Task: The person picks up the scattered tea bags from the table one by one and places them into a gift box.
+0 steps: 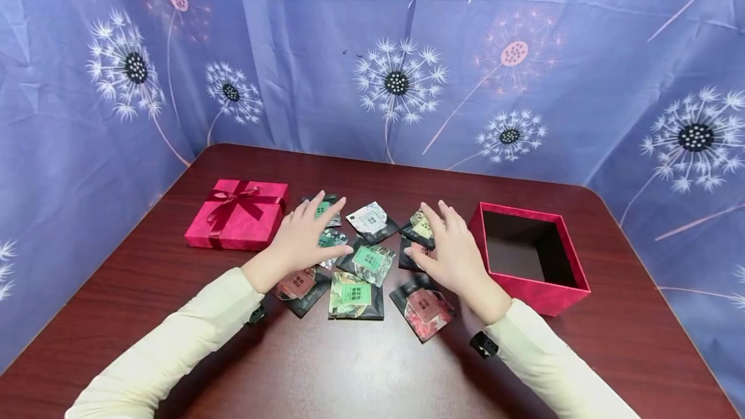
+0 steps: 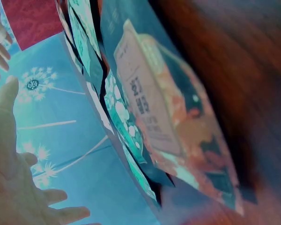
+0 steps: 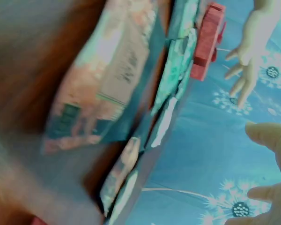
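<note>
Several flat tea-bag-like sachets with printed labels lie spread on the table between the two hands. My left hand (image 1: 304, 238) hovers palm down with spread fingers over the left sachets, near a green-labelled sachet (image 1: 370, 260). On the other side my right hand (image 1: 455, 252), fingers also spread, is above a yellow-labelled sachet (image 1: 420, 225) and a dark one with a red label. Closer to the front lie a red-labelled sachet (image 1: 423, 308), a green and yellow sachet (image 1: 356, 295) and a brown-labelled sachet (image 2: 152, 101). Neither hand holds anything.
A red box lid (image 1: 238, 215) with a dark red ribbon bow lies at the left. At the right stands an open red box (image 1: 532, 254) with a dark inside. A blue dandelion-patterned curtain (image 1: 326, 50) hangs behind the wooden table (image 1: 279, 367).
</note>
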The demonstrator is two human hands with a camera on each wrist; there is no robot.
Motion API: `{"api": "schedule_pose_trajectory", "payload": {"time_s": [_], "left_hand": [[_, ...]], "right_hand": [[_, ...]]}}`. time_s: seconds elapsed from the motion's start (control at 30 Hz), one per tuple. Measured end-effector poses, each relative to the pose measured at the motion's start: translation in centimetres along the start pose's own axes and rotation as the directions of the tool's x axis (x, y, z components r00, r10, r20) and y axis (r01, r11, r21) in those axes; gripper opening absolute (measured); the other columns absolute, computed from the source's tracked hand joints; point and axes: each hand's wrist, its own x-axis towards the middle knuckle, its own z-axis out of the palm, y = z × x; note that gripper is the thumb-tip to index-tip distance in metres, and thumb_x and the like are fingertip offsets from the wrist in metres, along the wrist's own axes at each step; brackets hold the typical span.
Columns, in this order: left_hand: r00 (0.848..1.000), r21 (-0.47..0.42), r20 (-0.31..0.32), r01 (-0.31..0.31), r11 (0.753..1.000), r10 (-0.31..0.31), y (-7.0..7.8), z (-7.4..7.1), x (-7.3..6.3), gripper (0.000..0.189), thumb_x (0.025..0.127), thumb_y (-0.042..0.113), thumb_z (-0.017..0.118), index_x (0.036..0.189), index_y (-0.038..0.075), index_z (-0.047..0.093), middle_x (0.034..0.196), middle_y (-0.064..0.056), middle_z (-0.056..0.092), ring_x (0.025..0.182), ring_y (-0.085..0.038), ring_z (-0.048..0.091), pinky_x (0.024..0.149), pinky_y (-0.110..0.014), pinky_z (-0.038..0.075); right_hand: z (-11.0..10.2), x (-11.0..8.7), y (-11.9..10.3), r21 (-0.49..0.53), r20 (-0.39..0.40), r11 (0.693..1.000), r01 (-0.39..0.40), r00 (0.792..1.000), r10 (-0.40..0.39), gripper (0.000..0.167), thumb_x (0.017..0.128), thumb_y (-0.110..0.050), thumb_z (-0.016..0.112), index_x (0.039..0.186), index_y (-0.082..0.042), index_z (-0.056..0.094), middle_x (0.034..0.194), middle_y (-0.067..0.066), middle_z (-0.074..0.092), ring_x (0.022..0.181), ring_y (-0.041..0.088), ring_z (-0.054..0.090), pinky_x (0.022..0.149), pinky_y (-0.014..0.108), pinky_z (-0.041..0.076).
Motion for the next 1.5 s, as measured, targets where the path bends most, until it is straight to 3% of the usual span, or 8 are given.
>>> {"api": "schedule_pose_trajectory", "payload": {"time_s": [0.23,0.47,0.73,1.1,1.2,1.5], "left_hand": [[1.000,-0.026,-0.023,0.005,1.000,-0.006,-0.3,-0.5,0.2,0.089,0.080,0.063,0.063,0.151,0.027,0.023,0.154,-0.022,0.020,0.133,-0.046,0.034,0.092,-0.062,0.042],[0.997,-0.077,0.001,0.082,0.994,-0.082,-0.6,-0.9,0.0,0.089,0.080,0.055,0.068,0.151,0.022,0.025,0.151,-0.024,0.025,0.129,-0.046,0.037,0.081,-0.059,0.050],[0.985,-0.129,0.027,0.175,0.976,-0.173,-0.5,-1.4,-0.2,0.090,0.079,0.052,0.070,0.150,0.018,0.027,0.140,-0.025,0.036,0.120,-0.042,0.044,0.076,-0.055,0.052],[0.976,-0.112,0.053,0.218,0.970,-0.213,-0.9,-1.4,0.0,0.089,0.079,0.052,0.071,0.149,0.015,0.028,0.131,-0.026,0.046,0.100,-0.039,0.058,0.066,-0.048,0.053],[0.974,-0.099,0.066,0.221,0.970,-0.215,-0.9,-1.5,0.0,0.089,0.080,0.051,0.070,0.149,0.013,0.029,0.131,-0.027,0.048,0.096,-0.038,0.061,0.067,-0.048,0.054],[0.955,-0.080,0.096,0.288,0.954,-0.280,-0.8,-1.4,-0.2,0.081,0.081,0.051,0.068,0.138,0.000,0.040,0.123,-0.028,0.051,0.104,-0.039,0.058,0.077,-0.052,0.052]], "right_hand": [[-1.6,0.3,0.0,0.033,-0.025,0.999,-0.030,0.999,0.031,0.079,0.078,-0.034,0.075,0.143,-0.008,0.039,0.146,0.027,0.033,0.129,0.048,0.036,0.097,0.064,0.036],[-3.1,0.2,0.5,0.075,-0.016,0.993,-0.095,0.995,0.096,0.075,0.080,-0.026,0.073,0.143,-0.006,0.037,0.146,0.026,0.033,0.131,0.046,0.033,0.101,0.065,0.031],[-5.1,-0.2,1.5,0.101,-0.029,0.983,-0.154,0.987,0.157,0.073,0.084,-0.025,0.070,0.144,-0.005,0.035,0.146,0.027,0.032,0.133,0.046,0.030,0.101,0.064,0.030],[-7.2,-0.8,3.4,0.119,-0.100,0.969,-0.217,0.968,0.229,0.071,0.085,-0.027,0.068,0.143,-0.001,0.035,0.142,0.028,0.035,0.128,0.048,0.032,0.101,0.063,0.030],[-7.6,-1.1,4.1,0.118,-0.124,0.965,-0.233,0.961,0.247,0.069,0.085,-0.025,0.068,0.141,0.000,0.037,0.141,0.028,0.038,0.128,0.047,0.033,0.102,0.061,0.030],[-8.3,-2.3,5.9,0.117,-0.145,0.954,-0.277,0.945,0.292,0.066,0.085,-0.021,0.068,0.138,0.004,0.039,0.137,0.031,0.040,0.124,0.049,0.034,0.101,0.061,0.028]]}}
